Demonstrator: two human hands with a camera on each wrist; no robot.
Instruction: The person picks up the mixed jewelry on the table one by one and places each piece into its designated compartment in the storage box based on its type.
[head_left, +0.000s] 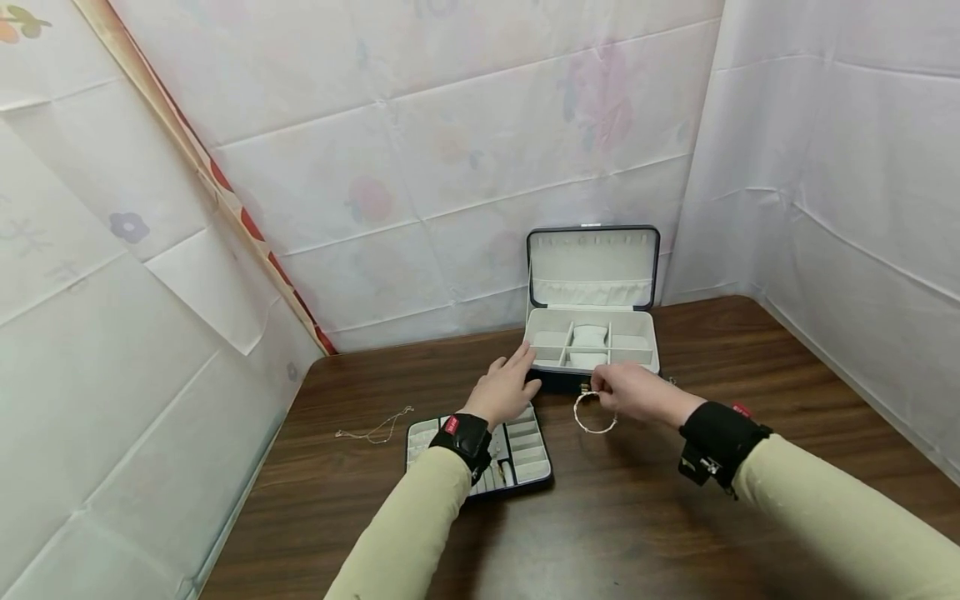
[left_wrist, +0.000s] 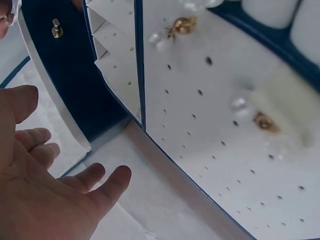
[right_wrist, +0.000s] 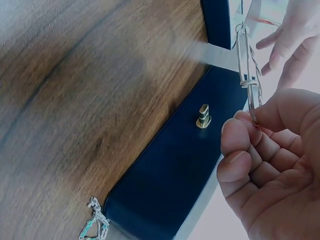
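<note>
The bangle [head_left: 596,412], a thin silver ring, hangs from the right hand [head_left: 633,393] just in front of the open jewellery box [head_left: 592,310], above the worktop [head_left: 637,517]. From the head view, the box stands at the back of the worktop with its lid upright; its pale top tray is split into compartments, and the middle one holds a small white cushion [head_left: 587,336]. The other compartments look bare, as far as can be told. The left hand [head_left: 504,390] reaches forward with fingers straight, their tips touching the box's front left corner, holding nothing. Under that wrist lies a second, flat tray [head_left: 525,454] with many narrow slots; a few small pieces sit in it, too small to name. A fine chain [head_left: 375,429] lies on the wood to the left of it, apart.

From the left wrist view, the left hand [left_wrist: 45,190] is spread open, palm up. Beside it is a white panel dotted with holes [left_wrist: 215,135], carrying gold and pearl earrings [left_wrist: 182,26].

From the right wrist view, the right hand [right_wrist: 272,165] has its fingers curled, pinching the bangle [right_wrist: 248,75] between thumb and forefinger. Below is the box's dark blue front with its brass stud [right_wrist: 203,116]. Another chain [right_wrist: 95,225] lies at the box's corner.
</note>
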